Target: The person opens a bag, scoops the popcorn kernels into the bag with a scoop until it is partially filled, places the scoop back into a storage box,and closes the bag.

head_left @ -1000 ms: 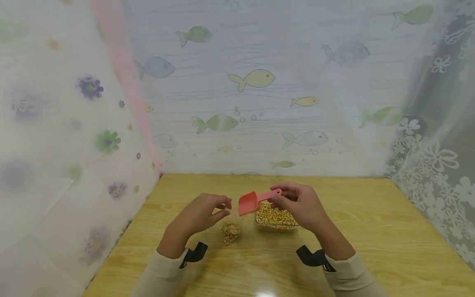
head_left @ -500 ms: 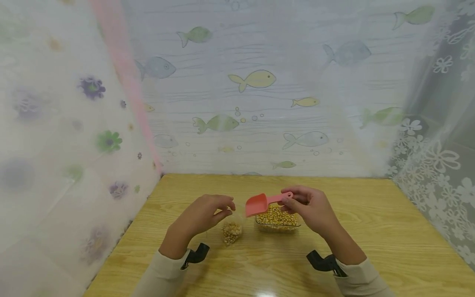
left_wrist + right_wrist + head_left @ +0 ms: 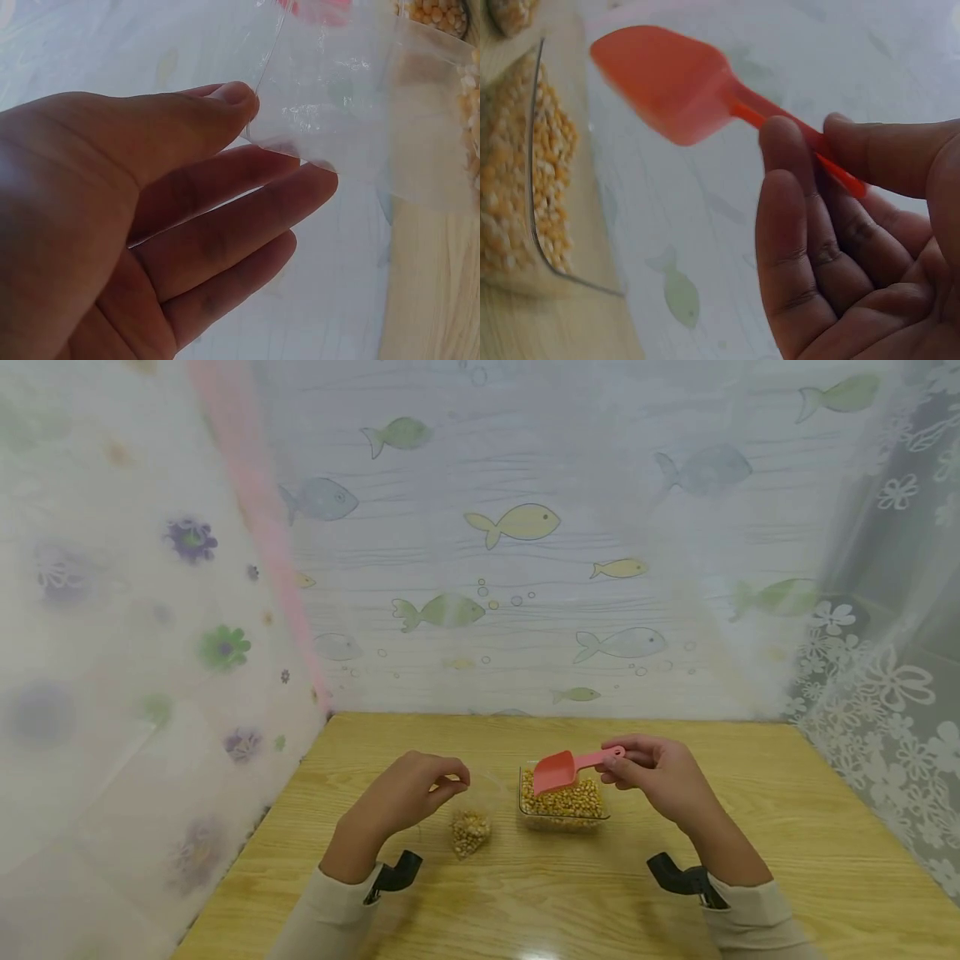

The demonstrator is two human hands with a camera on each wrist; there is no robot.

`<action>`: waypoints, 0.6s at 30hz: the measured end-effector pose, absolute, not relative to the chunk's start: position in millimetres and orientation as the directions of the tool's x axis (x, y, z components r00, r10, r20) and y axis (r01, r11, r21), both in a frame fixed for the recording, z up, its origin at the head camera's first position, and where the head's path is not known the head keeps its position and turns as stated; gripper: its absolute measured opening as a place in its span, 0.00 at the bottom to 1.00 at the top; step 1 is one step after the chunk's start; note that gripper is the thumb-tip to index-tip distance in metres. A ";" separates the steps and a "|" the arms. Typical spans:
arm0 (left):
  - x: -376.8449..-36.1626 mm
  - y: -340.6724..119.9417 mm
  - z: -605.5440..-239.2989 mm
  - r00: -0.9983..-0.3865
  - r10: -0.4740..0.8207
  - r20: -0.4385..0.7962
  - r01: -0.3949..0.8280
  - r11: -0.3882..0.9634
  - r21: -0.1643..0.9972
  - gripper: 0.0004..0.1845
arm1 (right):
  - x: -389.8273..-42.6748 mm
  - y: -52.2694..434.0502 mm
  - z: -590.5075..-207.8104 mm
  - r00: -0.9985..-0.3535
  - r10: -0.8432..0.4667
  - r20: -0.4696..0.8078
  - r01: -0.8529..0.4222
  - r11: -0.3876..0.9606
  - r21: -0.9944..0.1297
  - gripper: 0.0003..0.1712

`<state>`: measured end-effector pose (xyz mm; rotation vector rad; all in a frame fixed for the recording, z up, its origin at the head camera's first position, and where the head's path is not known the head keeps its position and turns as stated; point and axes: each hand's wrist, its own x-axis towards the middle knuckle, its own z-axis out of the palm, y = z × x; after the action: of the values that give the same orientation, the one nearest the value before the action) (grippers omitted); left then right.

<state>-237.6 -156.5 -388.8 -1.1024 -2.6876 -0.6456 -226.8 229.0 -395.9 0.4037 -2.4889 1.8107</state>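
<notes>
My left hand (image 3: 408,793) pinches the top edge of a clear plastic bag (image 3: 337,97) between thumb and forefinger. Corn kernels (image 3: 471,833) fill the bag's bottom, which hangs at or just above the table; I cannot tell which. In my right hand (image 3: 660,772) is the handle end of a pink scoop (image 3: 555,772), held by thumb and fingertips. The scoop's bowl is over a clear rectangular container (image 3: 564,823) of yellow corn kernels. In the right wrist view the scoop (image 3: 667,82) shows no kernels on its visible side.
A wood-grain table (image 3: 480,910) spans the scene. Behind it hangs a curtain (image 3: 480,660) printed with fish, and a flower-patterned sheet (image 3: 150,693) hangs at the left. Another flowered sheet (image 3: 885,685) is on the right.
My right hand has moved right with the scoop, away from the bag's mouth to over the container. The left hand stays nearly in place with the bag.
</notes>
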 end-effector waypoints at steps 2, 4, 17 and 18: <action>-237.7 -157.1 -389.1 -0.712 0.630 0.312 0.702 0.629 0.333 0.05 | -227.5 235.4 -395.9 -0.968 -0.187 0.165 -0.217 0.305 -0.927 0.24; -238.0 -157.2 -389.5 -0.709 0.631 0.316 0.705 0.625 0.335 0.05 | -228.3 241.1 -396.0 -0.971 -0.187 0.150 -0.205 0.320 -0.925 0.24; -237.4 -159.4 -388.0 -0.702 0.625 0.341 0.712 0.612 0.345 0.05 | -232.4 257.9 -395.1 -0.984 -0.147 0.095 -0.156 0.490 -0.857 0.23; -237.6 -159.5 -388.0 -0.702 0.626 0.340 0.712 0.612 0.343 0.05 | -231.9 258.4 -394.7 -0.985 -0.144 0.096 -0.156 0.505 -0.849 0.22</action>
<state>-237.6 -159.5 -388.0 -1.1120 -2.6499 -0.6860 -231.9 258.4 -394.7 0.2707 -2.7144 1.5325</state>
